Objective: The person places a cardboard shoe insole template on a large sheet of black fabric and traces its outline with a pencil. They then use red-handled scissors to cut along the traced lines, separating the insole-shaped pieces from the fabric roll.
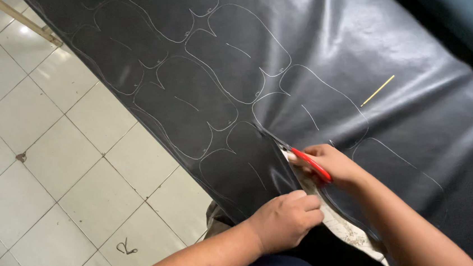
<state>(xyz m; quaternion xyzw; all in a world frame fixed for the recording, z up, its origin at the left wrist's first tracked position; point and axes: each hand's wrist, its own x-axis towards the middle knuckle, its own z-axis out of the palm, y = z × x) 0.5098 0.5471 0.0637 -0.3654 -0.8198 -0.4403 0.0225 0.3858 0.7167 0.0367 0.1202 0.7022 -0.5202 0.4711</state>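
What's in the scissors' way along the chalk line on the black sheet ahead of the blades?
Nothing visible. The red-handled scissors in the right hand cut into the black leather sheet; the stretch ahead carries only chalk outlines. The yellow stick lies off to the right. The left hand grips the sheet's edge behind the blades.

A large sheet marked with traced outlines lies spread across the table, its left edge hanging over the tiled floor. Near the sheet's lower edge the right hand holds scissors in a cut between two outlines, and the left hand rests on the sheet just below and left of them. A thin stick lies on the sheet to the upper right of the hands, well apart, and a small hook-shaped piece lies on the floor at lower left.
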